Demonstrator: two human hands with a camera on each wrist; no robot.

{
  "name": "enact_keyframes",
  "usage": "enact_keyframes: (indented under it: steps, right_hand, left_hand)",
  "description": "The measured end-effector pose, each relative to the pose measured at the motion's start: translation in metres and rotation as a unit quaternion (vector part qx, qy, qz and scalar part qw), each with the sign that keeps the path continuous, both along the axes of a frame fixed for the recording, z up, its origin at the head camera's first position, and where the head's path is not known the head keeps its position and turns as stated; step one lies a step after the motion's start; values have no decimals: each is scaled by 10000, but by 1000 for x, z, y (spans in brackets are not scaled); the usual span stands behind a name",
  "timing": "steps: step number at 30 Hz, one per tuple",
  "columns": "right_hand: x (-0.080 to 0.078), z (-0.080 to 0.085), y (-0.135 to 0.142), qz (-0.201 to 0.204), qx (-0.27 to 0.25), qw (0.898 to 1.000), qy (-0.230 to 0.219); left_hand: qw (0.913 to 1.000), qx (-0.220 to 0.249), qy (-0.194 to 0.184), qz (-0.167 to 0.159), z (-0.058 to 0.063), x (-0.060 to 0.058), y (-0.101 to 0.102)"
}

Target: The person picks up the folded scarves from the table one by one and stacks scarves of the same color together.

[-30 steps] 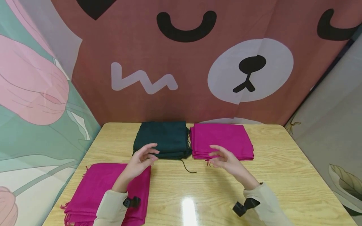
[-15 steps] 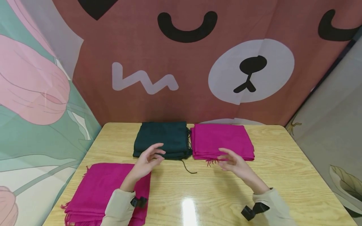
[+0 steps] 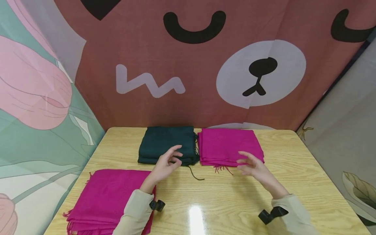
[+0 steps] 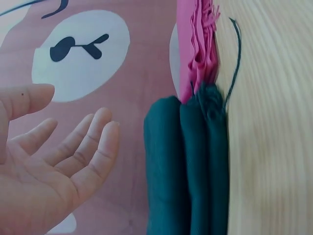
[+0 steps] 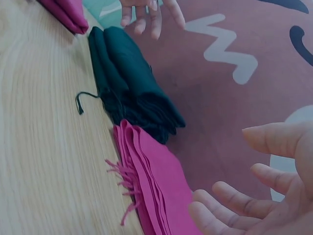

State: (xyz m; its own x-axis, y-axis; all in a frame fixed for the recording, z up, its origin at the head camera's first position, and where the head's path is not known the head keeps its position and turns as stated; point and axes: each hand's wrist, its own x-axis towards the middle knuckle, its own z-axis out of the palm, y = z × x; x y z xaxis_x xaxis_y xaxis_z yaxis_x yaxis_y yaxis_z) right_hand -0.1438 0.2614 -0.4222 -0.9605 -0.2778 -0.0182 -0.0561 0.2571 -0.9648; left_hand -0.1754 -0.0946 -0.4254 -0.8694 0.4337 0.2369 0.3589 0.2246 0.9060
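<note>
My left hand hovers with loosely bent fingers over the front edge of a folded dark green scarf. Nothing is in its grasp, and the left wrist view shows its palm and spread fingers apart from the cloth. My right hand hangs at the front right of a folded magenta scarf, also holding nothing. Fringe pokes out from that scarf's front, and a dark strand trails from the green one. A second folded magenta scarf lies at the front left, partly covered by my left forearm.
All three scarves lie on a light wood-grain table. Along its back hangs a brown cloth printed with a bear face. Patterned curtains flank the table. A small black camera sits on each wrist.
Both hands have moved to the right, the left one across the front of the green scarf. The right drifts toward the magenta scarf's right corner. The scarves stay where they were.
</note>
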Motion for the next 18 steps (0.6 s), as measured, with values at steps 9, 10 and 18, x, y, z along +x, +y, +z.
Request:
enact_keyframes:
  steps: [9, 10, 18]
  right_hand:
    - [-9, 0, 17, -222, 211, 9995, 6]
    - [-10, 1, 19, -220, 236, 9995, 27]
    - [-24, 5, 35, -310, 403, 9987, -33]
  left_hand:
    - [9995, -257, 151, -145, 17, -4, 19]
    - [9994, -260, 145, -152, 22, -4, 21]
    - [9996, -145, 170, -147, 22, -24, 34]
